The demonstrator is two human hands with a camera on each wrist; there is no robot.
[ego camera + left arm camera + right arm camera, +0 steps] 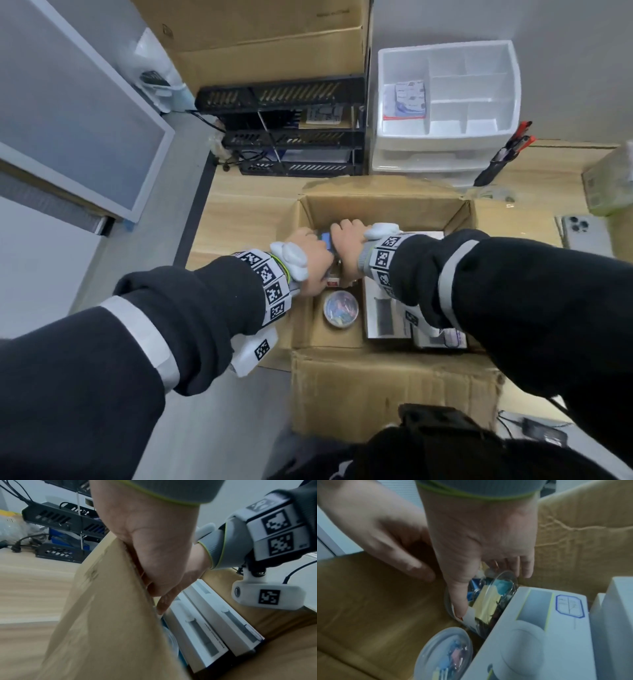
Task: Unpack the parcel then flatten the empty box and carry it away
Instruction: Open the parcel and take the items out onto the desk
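A clear tub (481,601) in the box (376,205) at frame centre is gripped by the right hand (479,540), while the left hand (376,527) is held relaxed, fingers straight

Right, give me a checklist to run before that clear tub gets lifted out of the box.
1. Right hand on the clear tub: ok, thumb and fingers curl round it.
2. Left hand helping: cannot tell; it is inside the cardboard box, but its contact with the tub is hidden.
3. Path upward: ok, the box flaps are open.
4. Neighbours: not ok, the tub is wedged against a white carton, and a second round tub lies beside it.
5. Tub lid shut: cannot tell.
6. Box emptied: not ok, cartons and tubs are inside.
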